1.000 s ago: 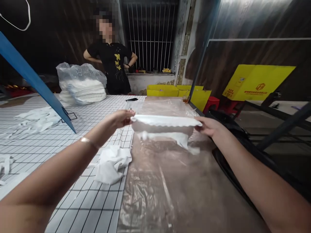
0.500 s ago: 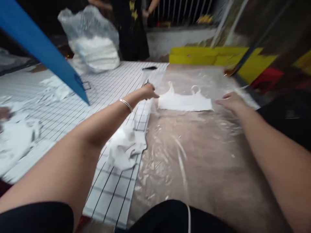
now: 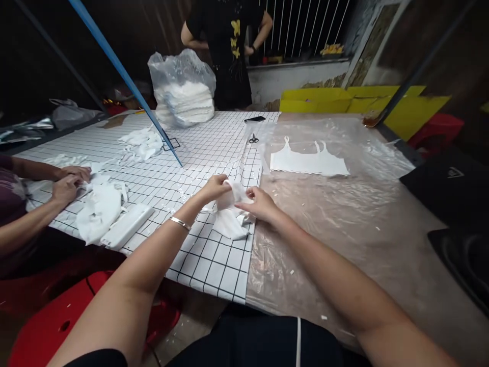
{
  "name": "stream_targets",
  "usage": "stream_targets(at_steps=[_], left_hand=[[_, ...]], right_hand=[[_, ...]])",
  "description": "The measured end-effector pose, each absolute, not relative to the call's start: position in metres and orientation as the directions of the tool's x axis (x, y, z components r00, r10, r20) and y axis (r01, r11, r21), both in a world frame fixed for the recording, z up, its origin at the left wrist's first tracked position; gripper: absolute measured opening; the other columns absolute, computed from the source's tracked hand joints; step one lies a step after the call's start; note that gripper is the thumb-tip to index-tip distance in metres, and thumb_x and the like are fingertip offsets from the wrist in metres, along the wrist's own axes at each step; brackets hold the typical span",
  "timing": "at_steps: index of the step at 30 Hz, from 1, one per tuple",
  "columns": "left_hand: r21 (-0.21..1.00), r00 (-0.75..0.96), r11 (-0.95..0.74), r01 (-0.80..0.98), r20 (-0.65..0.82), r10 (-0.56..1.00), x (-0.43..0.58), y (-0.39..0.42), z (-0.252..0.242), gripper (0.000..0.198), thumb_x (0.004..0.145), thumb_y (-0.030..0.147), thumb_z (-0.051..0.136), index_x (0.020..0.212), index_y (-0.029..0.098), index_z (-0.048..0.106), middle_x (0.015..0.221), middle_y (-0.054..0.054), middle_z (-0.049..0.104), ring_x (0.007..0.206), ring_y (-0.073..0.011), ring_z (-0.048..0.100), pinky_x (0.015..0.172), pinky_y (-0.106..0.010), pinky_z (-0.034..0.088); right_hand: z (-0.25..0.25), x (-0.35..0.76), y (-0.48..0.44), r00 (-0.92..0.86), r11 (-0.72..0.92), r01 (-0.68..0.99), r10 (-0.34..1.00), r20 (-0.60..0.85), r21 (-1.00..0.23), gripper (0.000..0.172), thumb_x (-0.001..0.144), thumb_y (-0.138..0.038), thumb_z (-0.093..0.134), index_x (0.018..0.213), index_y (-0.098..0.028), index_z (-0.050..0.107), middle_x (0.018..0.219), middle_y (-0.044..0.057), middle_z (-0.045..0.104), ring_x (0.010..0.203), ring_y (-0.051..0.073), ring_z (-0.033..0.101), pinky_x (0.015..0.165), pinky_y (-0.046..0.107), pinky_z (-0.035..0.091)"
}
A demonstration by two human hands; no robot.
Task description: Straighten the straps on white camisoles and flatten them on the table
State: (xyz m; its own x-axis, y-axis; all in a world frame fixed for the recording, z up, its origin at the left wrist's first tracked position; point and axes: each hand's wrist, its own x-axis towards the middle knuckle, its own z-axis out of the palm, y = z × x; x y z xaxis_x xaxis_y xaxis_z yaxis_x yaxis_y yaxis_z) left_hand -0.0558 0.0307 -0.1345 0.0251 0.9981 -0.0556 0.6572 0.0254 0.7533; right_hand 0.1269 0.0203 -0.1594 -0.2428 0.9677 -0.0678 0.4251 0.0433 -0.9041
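Note:
A crumpled white cloth (image 3: 230,223) lies near the right edge of the checked tablecloth, its upper part lifted between my hands. My left hand (image 3: 216,187), below a silver bracelet, pinches the cloth's upper left side. My right hand (image 3: 261,204) grips its right side with thumb and fingers. Farther back on the plastic sheet, a white strapped top (image 3: 309,162) lies flat with its straps pointing away. Small black scissors (image 3: 253,138) rest on the checked cloth to the left of that top.
At the left, another person's hands (image 3: 72,183) work over white garments (image 3: 101,206) beside a white box (image 3: 128,226). A bag of folded white cloth (image 3: 185,99), a phone (image 3: 254,119) and a blue pole (image 3: 130,81) stand or lie farther back.
Both my hands have come back from beside the flat white top to the crumpled cloth and taken hold of it. The view has shifted, showing more of the other person at the left.

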Motion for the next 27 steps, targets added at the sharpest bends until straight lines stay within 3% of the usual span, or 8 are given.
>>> stream_targets(at_steps=[4,6,9,13,17,20,23,27], left_hand=[[0.974,0.101,-0.016,0.226,-0.007,0.995,-0.041,0.027,-0.08,0.008,0.073,0.017,0.062,0.072,0.015,0.054,0.066,0.001,0.055,0.057,-0.0093,0.052,0.054,-0.02,0.04],[0.997,0.137,0.006,0.082,-0.018,0.99,-0.033,0.02,-0.053,0.005,0.077,0.013,0.061,0.077,0.014,0.055,0.068,0.0,0.057,0.056,-0.0082,0.054,0.053,-0.02,0.041],[1.0,0.232,0.026,-0.001,-0.025,0.972,-0.014,0.009,-0.028,0.003,0.083,0.012,0.058,0.081,0.013,0.056,0.068,-0.001,0.059,0.055,-0.0088,0.056,0.053,-0.021,0.044],[0.999,0.389,-0.037,-0.004,0.035,0.92,0.004,-0.003,-0.008,0.008,0.083,0.014,0.066,0.082,0.013,0.058,0.071,-0.002,0.062,0.056,-0.0085,0.058,0.053,-0.02,0.043],[0.991,0.573,0.032,0.127,-0.1,0.814,0.008,-0.003,-0.001,0.017,0.076,0.019,0.077,0.077,0.014,0.061,0.055,0.003,0.051,0.043,-0.0047,0.045,0.044,-0.019,0.035],[0.994,0.483,0.031,0.109,-0.08,0.872,0.02,0.005,-0.015,0.023,0.075,0.019,0.079,0.07,0.016,0.056,0.048,0.006,0.044,0.04,-0.0037,0.039,0.045,-0.019,0.037],[0.991,0.318,-0.028,0.129,-0.014,0.948,0.046,0.008,-0.049,0.023,0.077,0.022,0.076,0.07,0.016,0.054,0.056,0.003,0.053,0.047,-0.0059,0.046,0.051,-0.021,0.041],[0.933,0.438,-0.08,0.35,-0.088,0.895,0.094,-0.015,-0.107,0.028,0.071,0.031,0.079,0.089,0.014,0.065,0.082,-0.005,0.066,0.071,-0.0146,0.06,0.066,-0.027,0.047]], right_hand=[[-0.122,0.134,0.029,-0.376,-0.152,0.007,0.915,-0.143,-0.988,0.007,0.073,-0.022,0.066,0.071,-0.018,0.061,0.079,0.004,0.068,0.079,0.017,0.062,0.08,0.032,0.049],[-0.094,0.151,0.026,-0.446,-0.213,-0.177,0.888,-0.115,-0.961,0.011,0.079,-0.027,0.062,0.071,-0.018,0.06,0.082,0.006,0.07,0.081,0.018,0.064,0.083,0.034,0.05],[-0.059,0.172,0.011,-0.445,-0.136,-0.171,0.894,-0.047,-0.976,0.015,0.081,-0.034,0.067,0.083,-0.019,0.065,0.091,0.006,0.072,0.084,0.02,0.064,0.085,0.038,0.051],[-0.038,0.197,-0.007,-0.417,-0.034,-0.107,0.909,0.013,-0.994,0.016,0.077,-0.021,0.075,0.092,-0.018,0.069,0.088,0.005,0.071,0.08,0.019,0.064,0.083,0.036,0.053],[-0.032,0.239,-0.014,-0.333,-0.18,-0.232,0.938,-0.095,-0.956,0.011,0.09,-0.028,0.063,0.09,-0.017,0.066,0.074,0.003,0.07,0.066,0.017,0.063,0.068,0.033,0.057],[-0.041,0.265,-0.023,-0.151,-0.274,-0.163,0.956,-0.251,-0.948,0.014,0.093,-0.026,0.06,0.083,-0.016,0.063,0.063,0.001,0.067,0.055,0.014,0.06,0.056,0.026,0.053],[-0.057,0.28,-0.033,0.046,-0.287,-0.062,0.956,-0.29,-0.956,0.023,0.094,-0.024,0.059,0.072,-0.016,0.058,0.054,-0.001,0.062,0.046,0.011,0.055,0.045,0.02,0.045],[-0.069,0.297,-0.042,0.055,-0.264,-0.071,0.962,-0.268,-0.962,0.022,0.093,-0.024,0.061,0.072,-0.016,0.058,0.056,-0.001,0.063,0.045,0.01,0.054,0.044,0.019,0.044]])
